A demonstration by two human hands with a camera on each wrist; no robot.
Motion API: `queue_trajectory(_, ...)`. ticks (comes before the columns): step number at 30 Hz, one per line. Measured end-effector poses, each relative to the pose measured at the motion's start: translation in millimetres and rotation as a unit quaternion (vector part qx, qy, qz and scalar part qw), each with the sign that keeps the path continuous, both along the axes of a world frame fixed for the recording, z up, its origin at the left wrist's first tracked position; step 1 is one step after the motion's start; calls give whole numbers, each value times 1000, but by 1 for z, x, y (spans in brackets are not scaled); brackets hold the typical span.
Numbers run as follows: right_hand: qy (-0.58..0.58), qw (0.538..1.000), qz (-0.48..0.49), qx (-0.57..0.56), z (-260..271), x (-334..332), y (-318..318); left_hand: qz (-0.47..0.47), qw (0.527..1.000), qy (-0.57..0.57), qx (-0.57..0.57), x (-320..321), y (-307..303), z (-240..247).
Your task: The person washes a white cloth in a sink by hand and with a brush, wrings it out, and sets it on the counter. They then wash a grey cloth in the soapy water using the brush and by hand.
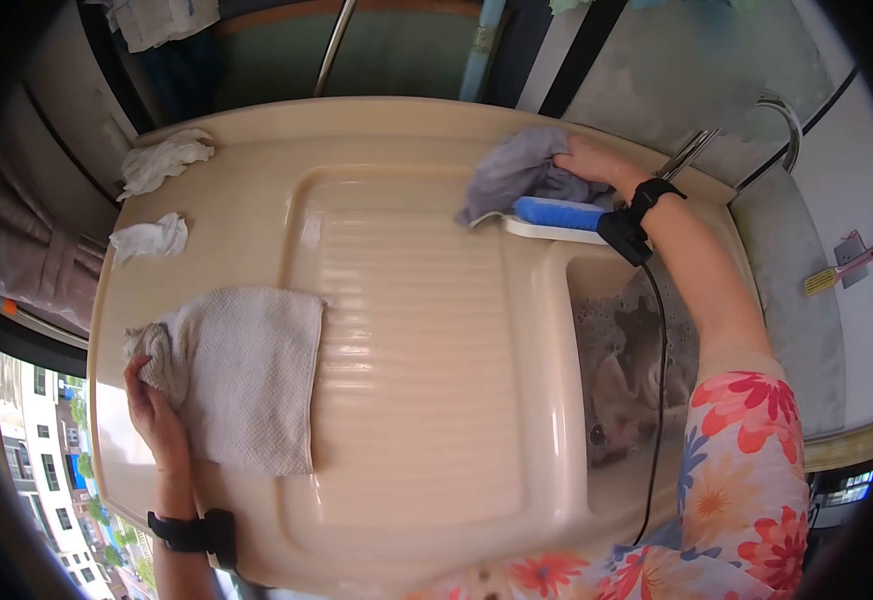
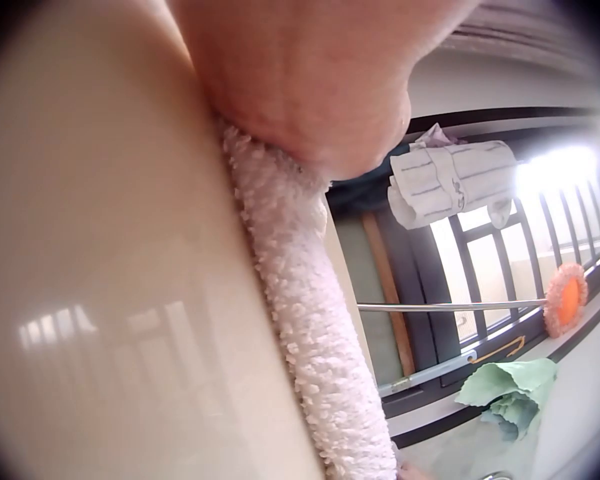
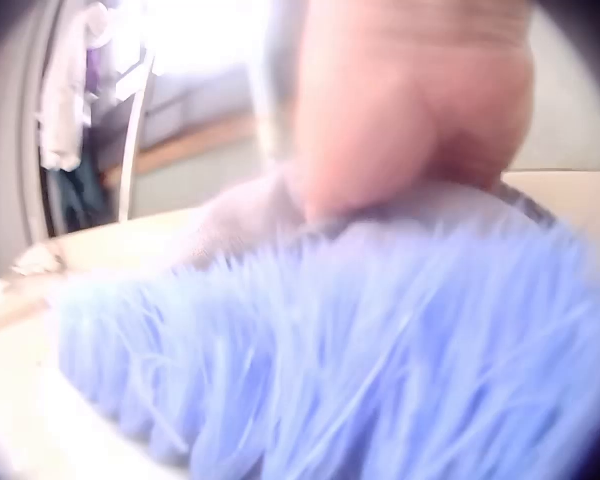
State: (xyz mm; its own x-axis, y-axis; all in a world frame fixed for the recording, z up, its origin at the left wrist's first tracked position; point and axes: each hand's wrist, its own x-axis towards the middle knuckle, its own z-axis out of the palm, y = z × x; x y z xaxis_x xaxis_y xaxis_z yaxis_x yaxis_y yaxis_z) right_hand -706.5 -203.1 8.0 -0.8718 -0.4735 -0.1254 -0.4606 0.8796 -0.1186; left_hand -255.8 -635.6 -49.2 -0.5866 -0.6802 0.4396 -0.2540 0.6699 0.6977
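A pale, textured towel (image 1: 252, 380) lies spread on the left part of the beige washboard counter (image 1: 417, 370). My left hand (image 1: 160, 425) grips its bunched left end. Seen from the left wrist, the fluffy edge of the towel (image 2: 315, 330) runs out from under the hand (image 2: 310, 80). At the back right, my right hand (image 1: 595, 163) holds a crumpled grey cloth (image 1: 517, 170). Just in front of that cloth lies a scrub brush (image 1: 560, 213) with blue bristles facing up. Those bristles (image 3: 330, 350) fill the lower right wrist view, which is blurred.
The sink basin (image 1: 622, 310) on the right contains water with suds and soaking cloth. A chrome faucet (image 1: 692, 150) rises behind it. Two crumpled white cloths (image 1: 167, 160) sit at the back left. A black cable hangs from the right wrist across the basin.
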Motion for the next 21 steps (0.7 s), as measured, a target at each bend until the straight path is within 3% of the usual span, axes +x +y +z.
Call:
queue_trajectory(3, -54, 997, -26, -46, -2, -4, -2, -4, 1000, 0, 16, -4, 4, 5)
queue_trajectory(5, -43, 998, 21, -42, -2, 9, -40, -10, 999, 20, 30, -6, 6, 4)
queue_trajectory(8, -6, 992, 122, -30, 1, 38, -145, 15, 999, -26, 31, -5, 7, 9)
queue_trajectory(9, -83, 985, 146, -35, 12, 48, -174, 7, 999, -29, 29, -3, 3, 6)
queue_trajectory(10, -85, 970, 212, -78, -5, 42, -202, 10, 998, -32, 56, 1, -4, -1)
queue_trajectory(11, -27, 971, 239, -21, -11, 51, -240, 12, 996, -33, 84, 2, -8, -7)
queue_trajectory(12, -13, 960, 261, -103, -26, 57, -270, 3, 996, -27, 83, 1, -9, -9)
queue_trajectory(14, -33, 963, 214, -162, -27, 72, -315, -22, 1000, -19, 8, 3, -14, -11)
queue_trajectory(18, -55, 964, 173, -196, -29, 70, -302, -8, 999, -15, 52, 7, -21, -20)
queue_trajectory(21, -67, 968, 176, -166, -22, 54, -252, -22, 999, -3, 47, 7, -21, -22)
